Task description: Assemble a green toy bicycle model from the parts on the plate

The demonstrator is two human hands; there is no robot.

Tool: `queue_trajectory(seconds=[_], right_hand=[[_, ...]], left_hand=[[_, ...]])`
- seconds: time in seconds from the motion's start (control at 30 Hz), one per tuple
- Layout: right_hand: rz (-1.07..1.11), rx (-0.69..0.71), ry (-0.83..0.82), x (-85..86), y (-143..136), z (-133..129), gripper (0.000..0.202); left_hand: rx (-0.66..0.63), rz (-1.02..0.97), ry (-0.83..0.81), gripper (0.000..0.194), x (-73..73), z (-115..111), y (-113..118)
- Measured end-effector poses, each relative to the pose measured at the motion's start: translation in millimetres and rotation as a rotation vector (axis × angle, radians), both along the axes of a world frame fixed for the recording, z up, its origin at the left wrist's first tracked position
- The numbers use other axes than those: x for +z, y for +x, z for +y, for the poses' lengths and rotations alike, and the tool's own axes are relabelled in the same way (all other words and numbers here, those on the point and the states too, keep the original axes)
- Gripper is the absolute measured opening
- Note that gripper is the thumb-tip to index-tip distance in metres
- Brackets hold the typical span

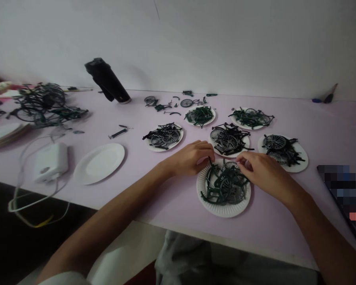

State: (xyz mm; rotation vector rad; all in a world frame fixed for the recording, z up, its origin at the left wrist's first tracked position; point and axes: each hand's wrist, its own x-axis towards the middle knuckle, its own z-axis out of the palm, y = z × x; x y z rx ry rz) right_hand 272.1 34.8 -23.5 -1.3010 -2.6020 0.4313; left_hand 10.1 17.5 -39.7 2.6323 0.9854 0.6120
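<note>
In the head view, the near plate point(225, 210) is the landmark. Fingers partly cover its far rim, and the green bicycle parts point(224, 189) on it overlap so closely that single pieces are hard to separate. The left hand point(194, 158) is at the plate's far left rim, fingers curled and bunched; a thin dark piece shows by the fingertips, but whether they pinch it I cannot tell. The right hand point(259, 167) is at its far right side, thumb and fingers bent towards each other; their grip cannot be made out either. Far to the plate's right, a phone point(341, 198) is cut off by the frame and its screen is pixelated. Far to its left, a plate stack point(2, 136) is cut off too, and a pink and pale shape point(0, 88) beyond is too blurred to name.

The parts look dark green and slender, with spoked wheels, one grey, among curved frame pieces. Just behind the plate, a second plate point(231, 153) bears darker, almost black parts, wheels included.
</note>
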Motion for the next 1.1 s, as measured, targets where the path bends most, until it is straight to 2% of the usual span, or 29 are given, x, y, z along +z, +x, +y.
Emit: queue_trajectory(seconds=[0.3,0.53,0.77,1.1], right_hand=[[0.203,0.021,0.093,4.4,0.8,-1.7,0.017],[0.320,0.061,0.120,8.7,-2.1,-4.9,0.019],[0.423,0.068,0.149,11.1,-0.9,-5.6,0.013],[0.433,0.085,0.329,4.1,-0.5,1.4,0.008]], left_hand=[[-0.013,-0.077,-0.062,0.025,0.1,-1.6,2.3],[-0.016,-0.303,-0.194,0.018,6.0,-3.1,0.7],[-0.010,-0.550,-0.426,0.010,9.9,-8.1,5.4],[-0.050,-0.786,-0.601,0.014,10.5,-7.3,6.5]])
